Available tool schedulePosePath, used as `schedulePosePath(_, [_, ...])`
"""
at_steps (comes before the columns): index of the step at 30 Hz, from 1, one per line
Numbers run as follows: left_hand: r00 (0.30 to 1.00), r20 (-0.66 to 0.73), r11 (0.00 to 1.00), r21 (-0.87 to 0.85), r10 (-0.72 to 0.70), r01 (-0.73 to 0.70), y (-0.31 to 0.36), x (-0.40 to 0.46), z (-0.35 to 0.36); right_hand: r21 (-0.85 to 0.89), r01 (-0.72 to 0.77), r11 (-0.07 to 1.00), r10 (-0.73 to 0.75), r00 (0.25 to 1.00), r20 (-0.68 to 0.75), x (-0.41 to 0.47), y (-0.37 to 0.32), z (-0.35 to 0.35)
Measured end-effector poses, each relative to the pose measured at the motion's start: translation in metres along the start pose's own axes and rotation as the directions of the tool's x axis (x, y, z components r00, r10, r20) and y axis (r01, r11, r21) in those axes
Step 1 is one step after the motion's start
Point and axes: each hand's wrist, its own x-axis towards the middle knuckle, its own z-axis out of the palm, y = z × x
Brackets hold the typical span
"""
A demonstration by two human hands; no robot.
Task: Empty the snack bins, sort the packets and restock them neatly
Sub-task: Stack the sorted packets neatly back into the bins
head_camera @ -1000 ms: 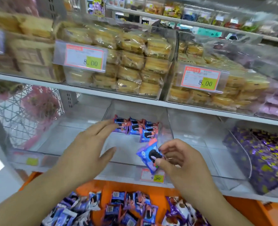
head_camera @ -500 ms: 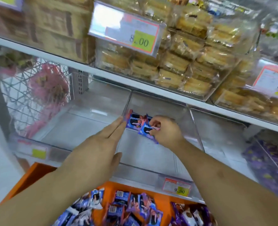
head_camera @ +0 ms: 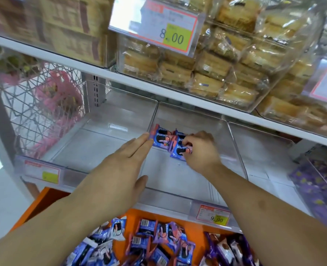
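Your two hands reach into a clear plastic snack bin (head_camera: 233,150) on a shop shelf.

Your right hand (head_camera: 201,150) pinches a blue biscuit packet (head_camera: 178,151) near the bin's back left corner, seemingly beside others; your left hand (head_camera: 120,169) lies flat, fingers straight, against the bin's left wall.

There is only one view, from a camera on the person's head. It looks forward and down, from close, into the clear plastic shelf bin (head_camera: 178,175). The white shelf board (head_camera: 178,100) is above this bin, and the orange tray (head_camera: 195,230) is below it.
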Motion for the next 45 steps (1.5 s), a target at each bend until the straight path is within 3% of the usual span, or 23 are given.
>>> schedulePosePath(7, [0.991, -0.092, 0.991, -0.087, 0.093, -0.101, 0.016, -0.011, -0.016, 0.366, 0.012, 0.931, -0.028, 0.999, 0.038, -0.067, -0.023, -0.065])
schedulePosePath(11, [0.983, 0.158, 0.957, -0.288, 0.092, -0.043, 0.042, -0.036, -0.03, 0.596, 0.078, 0.799, -0.174, 0.979, 0.106, -0.152, -0.047, -0.116])
schedulePosePath(13, [0.953, 0.286, 0.93, -0.368, 0.097, 0.016, 0.052, -0.049, -0.022, 0.657, 0.027, 0.754, -0.23, 0.947, 0.225, -0.192, -0.05, -0.12])
schedulePosePath(15, [0.904, 0.416, 0.926, -0.371, 0.096, 0.073, 0.054, -0.062, 0.001, 0.609, -0.044, 0.792, -0.245, 0.89, 0.384, -0.223, -0.042, -0.101])
schedulePosePath(18, [0.827, 0.56, 0.969, -0.226, 0.048, 0.096, 0.041, -0.083, 0.058, 0.43, -0.099, 0.897, -0.201, 0.776, 0.598, -0.254, -0.015, -0.043])
schedulePosePath(22, [0.751, 0.652, 0.954, -0.148, -0.104, 0.261, 0.015, -0.103, 0.128, 0.183, -0.137, 0.974, -0.056, 0.633, 0.772, -0.267, 0.029, 0.033])
schedulePosePath(26, [0.749, 0.623, 0.928, -0.096, -0.227, 0.361, 0.0, -0.103, 0.178, 0.105, -0.261, 0.959, 0.1, 0.666, 0.739, -0.274, 0.058, 0.084])
schedulePosePath(29, [0.762, 0.603, 0.939, -0.058, -0.237, 0.338, -0.01, -0.102, 0.218, 0.089, -0.381, 0.92, 0.202, 0.658, 0.725, -0.282, 0.068, 0.117])
schedulePosePath(35, [0.753, 0.593, 0.931, -0.019, -0.283, 0.365, -0.028, -0.112, 0.286, -0.124, -0.362, 0.924, 0.356, 0.695, 0.625, -0.297, 0.072, 0.156])
schedulePosePath(40, [0.803, 0.519, 0.946, 0.038, -0.294, 0.322, -0.026, -0.111, 0.3, -0.108, -0.45, 0.887, 0.4, 0.629, 0.666, -0.301, 0.072, 0.169])
schedulePosePath(45, [0.773, 0.552, 0.912, -0.053, -0.313, 0.408, -0.019, -0.107, 0.276, 0.058, -0.534, 0.844, 0.335, 0.607, 0.721, -0.291, 0.069, 0.152])
